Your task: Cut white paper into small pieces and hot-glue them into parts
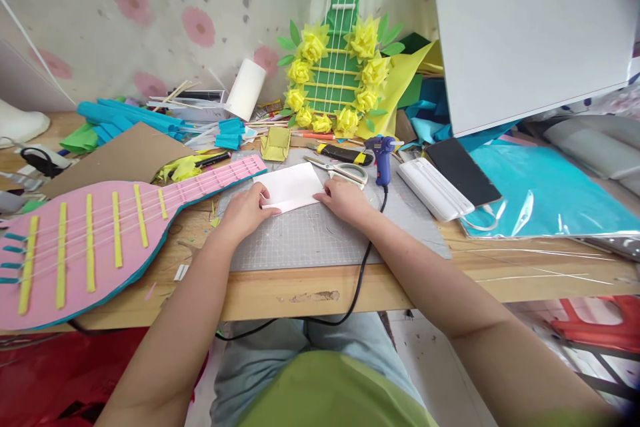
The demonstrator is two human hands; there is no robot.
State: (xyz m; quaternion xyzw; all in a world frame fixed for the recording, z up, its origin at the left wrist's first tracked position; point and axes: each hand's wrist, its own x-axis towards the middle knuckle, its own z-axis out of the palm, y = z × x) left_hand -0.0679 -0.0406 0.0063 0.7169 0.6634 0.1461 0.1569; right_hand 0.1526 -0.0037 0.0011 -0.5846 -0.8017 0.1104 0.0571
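Note:
A folded sheet of white paper (293,183) lies on the grey cutting mat (300,247). My left hand (249,212) pinches its left near corner between thumb and fingers. At the right edge of the paper, my right hand (345,199) grips it with thumb and bent fingers. Just beyond my right hand rest scissors (345,170) with pale handles. A blue glue gun (383,159) stands to the right of them, its black cord running down past my right forearm. Behind the scissors is a black and yellow utility knife (345,153).
On the left lies a pink paper lute (100,240) with yellow strips. A green one with yellow paper flowers (333,80) leans at the back. A white power strip (435,188), a black board (463,170) and a turquoise sheet pack (550,187) are on the right. Brown cardboard (115,157) lies back left.

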